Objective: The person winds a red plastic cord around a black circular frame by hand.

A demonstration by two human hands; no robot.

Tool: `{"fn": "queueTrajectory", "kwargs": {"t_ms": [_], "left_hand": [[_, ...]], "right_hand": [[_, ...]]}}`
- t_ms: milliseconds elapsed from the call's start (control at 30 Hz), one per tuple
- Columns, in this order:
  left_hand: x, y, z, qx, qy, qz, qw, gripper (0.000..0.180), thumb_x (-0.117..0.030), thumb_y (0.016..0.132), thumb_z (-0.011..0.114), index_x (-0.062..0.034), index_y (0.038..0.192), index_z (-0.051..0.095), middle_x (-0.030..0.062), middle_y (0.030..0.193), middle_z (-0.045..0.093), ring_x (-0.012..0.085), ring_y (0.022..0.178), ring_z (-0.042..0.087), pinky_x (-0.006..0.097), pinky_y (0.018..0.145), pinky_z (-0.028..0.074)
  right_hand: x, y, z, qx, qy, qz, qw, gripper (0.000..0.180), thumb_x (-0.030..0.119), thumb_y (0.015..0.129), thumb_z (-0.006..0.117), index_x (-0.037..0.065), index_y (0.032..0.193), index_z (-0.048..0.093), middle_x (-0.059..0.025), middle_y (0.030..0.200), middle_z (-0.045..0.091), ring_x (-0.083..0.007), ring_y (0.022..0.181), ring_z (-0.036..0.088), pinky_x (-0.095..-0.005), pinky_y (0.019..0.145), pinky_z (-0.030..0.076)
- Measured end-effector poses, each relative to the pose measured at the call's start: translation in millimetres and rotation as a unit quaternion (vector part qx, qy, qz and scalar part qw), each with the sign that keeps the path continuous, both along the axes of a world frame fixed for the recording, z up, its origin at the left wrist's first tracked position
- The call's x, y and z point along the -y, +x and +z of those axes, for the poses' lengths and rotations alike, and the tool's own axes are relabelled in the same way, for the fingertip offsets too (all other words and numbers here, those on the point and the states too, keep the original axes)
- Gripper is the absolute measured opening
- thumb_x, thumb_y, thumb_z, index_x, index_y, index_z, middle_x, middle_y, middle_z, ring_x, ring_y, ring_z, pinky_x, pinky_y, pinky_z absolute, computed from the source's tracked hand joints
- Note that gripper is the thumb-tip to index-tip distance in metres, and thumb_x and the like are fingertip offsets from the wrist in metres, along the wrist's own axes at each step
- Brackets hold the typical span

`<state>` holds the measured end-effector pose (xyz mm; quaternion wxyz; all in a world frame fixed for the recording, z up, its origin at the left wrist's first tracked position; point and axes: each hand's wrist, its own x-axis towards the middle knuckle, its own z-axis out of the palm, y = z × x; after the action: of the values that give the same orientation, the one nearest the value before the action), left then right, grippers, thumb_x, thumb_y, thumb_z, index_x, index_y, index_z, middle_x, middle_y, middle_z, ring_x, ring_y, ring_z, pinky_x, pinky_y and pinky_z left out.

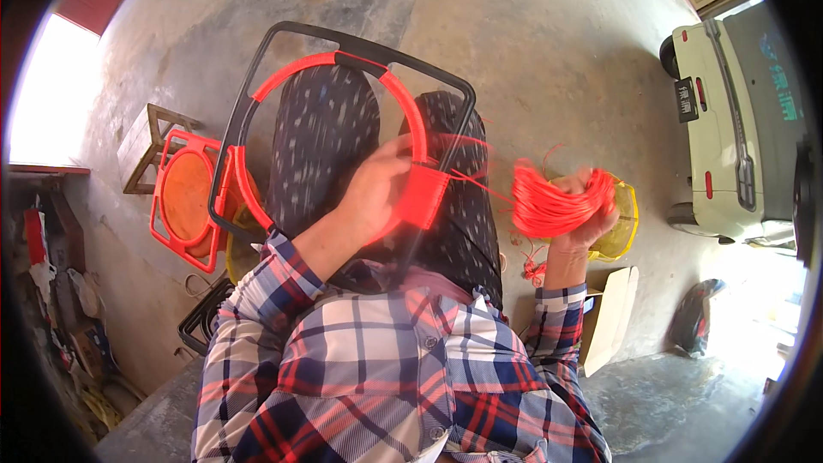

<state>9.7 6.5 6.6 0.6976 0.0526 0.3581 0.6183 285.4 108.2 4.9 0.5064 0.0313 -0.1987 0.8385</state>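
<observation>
plaid shirt nearest, left fingers grip a frame, right fingers clutch red cord half-hiding a yellow basket.

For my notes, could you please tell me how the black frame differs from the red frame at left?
The black frame has black outer bars; the red frame has red ones. The black frame is over the lap, at the left hand; the red frame is near the stool. Both have a ring inside squarish bars.
</observation>
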Motion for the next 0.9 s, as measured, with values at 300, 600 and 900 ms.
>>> {"fn": "queueTrajectory", "kwargs": {"t_ms": [300,600,900], "left_hand": [[8,2,0,-0.043,0.027,-0.025,0.998,0.019,-0.004,0.089,0.052,0.0002,0.107,0.055,0.0111,0.101,0.064,0.0188,0.090,0.065,0.034,0.082,0.055],[10,3,0,-0.112,-0.020,-0.012,0.993,0.011,-0.002,0.088,0.062,0.0015,0.099,0.060,0.0098,0.092,0.067,0.0165,0.083,0.066,0.029,0.078,0.054],[10,14,-11,-0.433,0.044,-0.060,0.898,0.049,-0.009,0.087,0.065,0.0037,0.129,0.043,0.0107,0.101,0.065,0.0154,0.087,0.064,0.028,0.077,0.051]], "right_hand": [[24,-66,-8,0.455,0.026,0.006,0.890,0.031,0.014,0.087,0.065,0.003,0.114,0.055,-0.0028,0.089,0.060,-0.0129,0.073,0.058,-0.0314,0.068,0.051],[1,-22,-3,0.400,0.008,-0.023,0.916,0.023,-0.001,0.080,0.062,-0.002,0.103,0.057,-0.0065,0.069,0.058,-0.0135,0.048,0.050,-0.0265,0.047,0.040],[78,-81,86,0.348,0.045,0.127,0.928,0.035,0.007,0.074,0.058,-0.006,0.106,0.051,-0.0121,0.065,0.056,-0.0183,0.048,0.051,-0.0320,0.047,0.040]]}}
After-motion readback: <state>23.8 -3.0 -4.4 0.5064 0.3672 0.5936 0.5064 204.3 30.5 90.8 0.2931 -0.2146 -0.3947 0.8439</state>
